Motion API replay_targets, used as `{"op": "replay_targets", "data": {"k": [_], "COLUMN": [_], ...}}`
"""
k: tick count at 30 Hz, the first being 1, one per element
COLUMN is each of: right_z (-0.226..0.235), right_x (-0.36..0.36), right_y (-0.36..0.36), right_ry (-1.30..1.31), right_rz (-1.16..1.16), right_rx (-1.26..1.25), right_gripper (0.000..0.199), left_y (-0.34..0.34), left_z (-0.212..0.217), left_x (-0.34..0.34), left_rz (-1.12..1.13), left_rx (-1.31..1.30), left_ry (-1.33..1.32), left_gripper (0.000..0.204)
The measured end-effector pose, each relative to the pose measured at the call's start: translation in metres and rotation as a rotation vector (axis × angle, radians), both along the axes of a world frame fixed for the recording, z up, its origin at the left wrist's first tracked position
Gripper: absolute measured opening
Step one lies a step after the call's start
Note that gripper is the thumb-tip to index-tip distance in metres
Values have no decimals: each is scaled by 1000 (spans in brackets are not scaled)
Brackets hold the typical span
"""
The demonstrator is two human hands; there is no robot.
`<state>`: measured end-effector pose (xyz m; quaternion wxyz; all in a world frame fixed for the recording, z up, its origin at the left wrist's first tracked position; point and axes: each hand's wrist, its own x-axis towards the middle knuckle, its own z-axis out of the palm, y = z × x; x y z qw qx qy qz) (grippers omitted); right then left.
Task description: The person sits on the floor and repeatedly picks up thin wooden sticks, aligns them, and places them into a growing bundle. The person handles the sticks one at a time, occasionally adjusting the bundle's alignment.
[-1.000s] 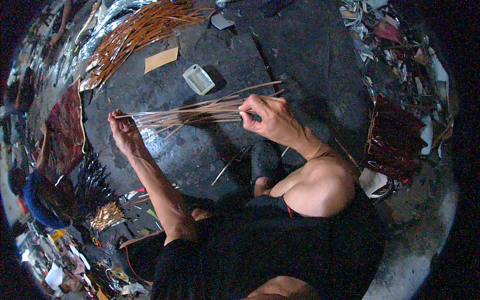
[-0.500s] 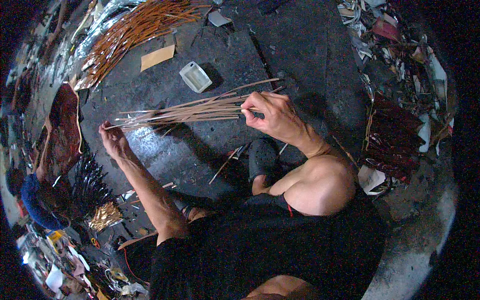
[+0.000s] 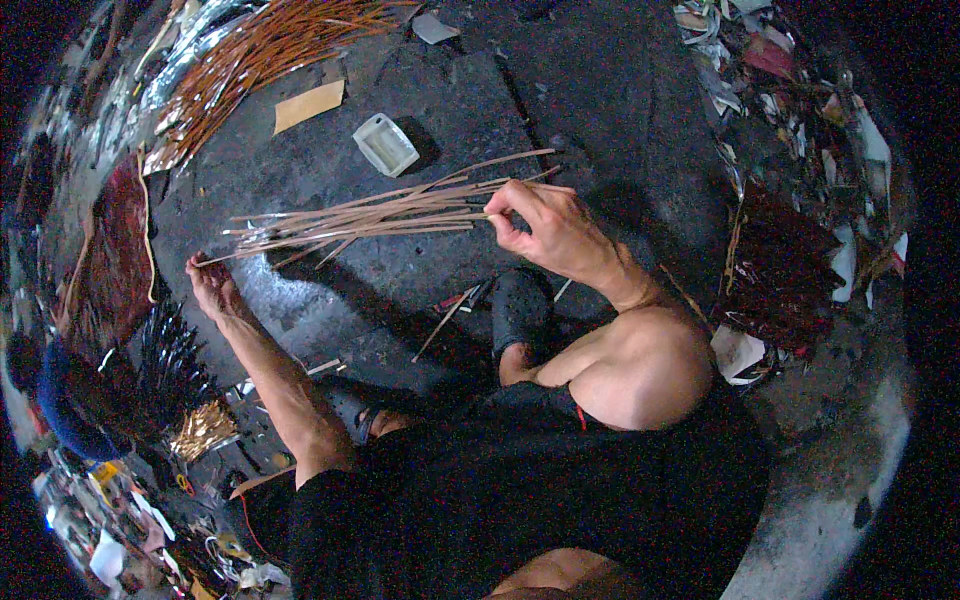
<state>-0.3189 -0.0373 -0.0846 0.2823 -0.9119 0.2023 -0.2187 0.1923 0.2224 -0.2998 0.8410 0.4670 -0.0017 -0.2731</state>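
Thin brown strips (image 3: 385,214) lie in a loose, fanned bundle over the dark work surface (image 3: 450,120) before me. At the bundle's left end my left hand (image 3: 213,288) is closed, thumb and fingers pinching the tip of one strip. My right hand (image 3: 552,232) pinches at the right end, its thumb and index finger meeting at the same strip, as it seems; the strip appears to stretch between both hands. Just beyond the bundle sits a small whitish rectangular dish (image 3: 385,146). A tan rectangular piece (image 3: 309,107) lies farther off to the left.
Long orange-brown strips (image 3: 265,70) are heaped at the far left. Dark red sheet material (image 3: 110,245), black strips (image 3: 172,350) and short gold pieces (image 3: 205,430) lie along the left. Scraps and a dark reddish bundle (image 3: 780,265) line the right. My shod foot (image 3: 522,310) is near.
My left hand has moved slightly left and toward me, away from the bundle's other strip ends. My right hand stays nearly in place, still pinching. The view has shifted a little.
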Motion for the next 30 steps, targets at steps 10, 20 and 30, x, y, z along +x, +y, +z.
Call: {"op": "replay_targets", "data": {"k": [10,20,30], "right_z": [-64,-127,43], "right_x": [-4,35,39], "right_y": [-31,-44,-6], "right_ry": [75,44,168], "right_rz": [-217,-36,151], "right_rx": [-30,67,735], "right_gripper": [13,40,24], "left_y": [-74,-79,-136], "left_z": [151,258,272], "left_x": [-111,-163,-213], "left_rz": [138,-40,97], "left_rx": [295,235,-162], "left_ry": [-530,-802,-389], "left_gripper": [28,21,26]}}
